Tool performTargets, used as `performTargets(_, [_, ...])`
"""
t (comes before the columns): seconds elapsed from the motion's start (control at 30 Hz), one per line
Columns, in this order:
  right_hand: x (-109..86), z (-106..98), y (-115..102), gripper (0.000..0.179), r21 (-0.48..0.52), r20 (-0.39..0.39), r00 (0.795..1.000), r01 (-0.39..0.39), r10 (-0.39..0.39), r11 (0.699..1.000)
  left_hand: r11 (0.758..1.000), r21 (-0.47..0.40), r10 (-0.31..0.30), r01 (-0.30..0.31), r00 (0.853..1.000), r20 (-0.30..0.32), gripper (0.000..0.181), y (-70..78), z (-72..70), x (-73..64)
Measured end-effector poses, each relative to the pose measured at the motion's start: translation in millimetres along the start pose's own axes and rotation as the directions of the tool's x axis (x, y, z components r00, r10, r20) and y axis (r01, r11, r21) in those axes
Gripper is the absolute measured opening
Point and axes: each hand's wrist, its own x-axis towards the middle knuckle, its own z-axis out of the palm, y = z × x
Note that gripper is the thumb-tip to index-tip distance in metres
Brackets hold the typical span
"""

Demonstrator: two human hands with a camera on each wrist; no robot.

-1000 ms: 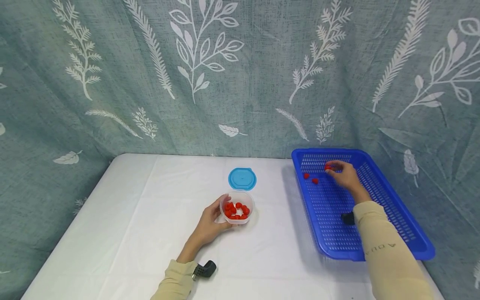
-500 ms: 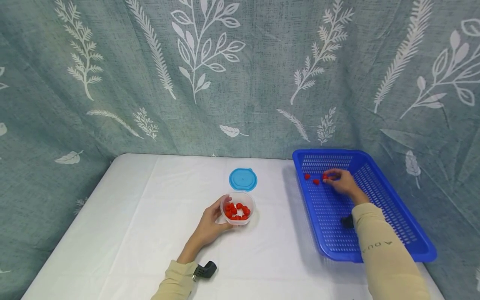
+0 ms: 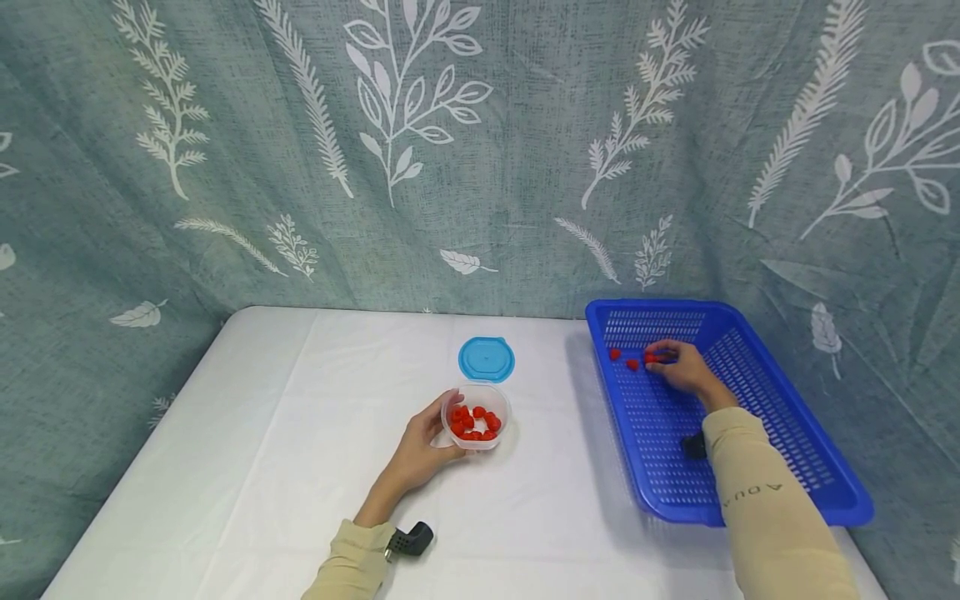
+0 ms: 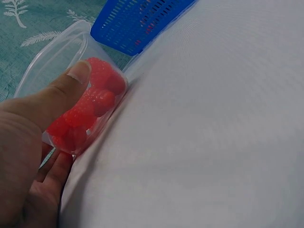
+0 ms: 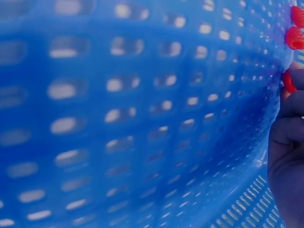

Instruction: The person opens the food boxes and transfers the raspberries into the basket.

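My left hand (image 3: 420, 446) grips a small clear plastic container (image 3: 475, 387) on the white table, fingers behind it and thumb along its near side. Several red raspberries (image 3: 457, 427) lie inside; the left wrist view shows their bumpy surfaces through the wall, with the thumb (image 4: 57, 95) pressed against it. Inside the blue basket (image 3: 675, 492), my right hand (image 3: 684, 368) pinches one raspberry (image 5: 288, 80) between thumb and fingertips, low near the basket floor. Two loose raspberries (image 3: 632, 364) lie just left of those fingertips. The right wrist view is mostly filled by the perforated basket wall.
A round blue lid (image 3: 486, 359) lies flat just behind the container. The basket's raised rim (image 3: 611, 417) stands between the container and the right hand. A green leaf-patterned cloth (image 3: 525, 167) hangs behind the table (image 3: 300, 417).
Inside the basket, my right hand has come down toward the near side with the raspberry, closer to the two loose ones. My left hand and the container have stayed in place.
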Motion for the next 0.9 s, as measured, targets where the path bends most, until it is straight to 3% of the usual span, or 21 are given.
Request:
performTargets(0.3, [0.0, -8, -16, 0.037, -0.036, 0.017, 1.000, -0.006, 0.007, 0.999, 1.000, 0.004, 0.014, -0.014, 1.000, 0.008, 0.087, 2.2, -0.6, -1.1])
performTargets(0.47, [0.4, -18, -35, 0.038, -0.113, -0.009, 0.999, 0.049, -0.050, 0.992, 1.000, 0.024, 0.012, -0.012, 1.000, -0.012, 0.087, -5.4, 1.1, 1.4])
performTargets(0.6, [-1.6, -26, -64, 0.035, -0.133, -0.075, 0.993, 0.080, -0.091, 0.988, 0.999, 0.030, 0.015, -0.015, 1.000, -0.010, 0.088, -15.4, 0.6, 4.4])
performTargets(0.77, [-13.1, -29, -113, 0.031, -0.094, -0.147, 0.980, 0.119, -0.132, 0.988, 1.000, 0.006, 0.030, -0.030, 1.000, -0.005, 0.085, 1.0, 0.0, -1.1])
performTargets(0.9, [-31.8, -26, -156, 0.033, -0.048, -0.157, 0.975, 0.151, -0.157, 0.987, 1.000, 0.006, 0.028, -0.028, 1.000, 0.002, 0.085, 0.8, 0.0, -0.8])
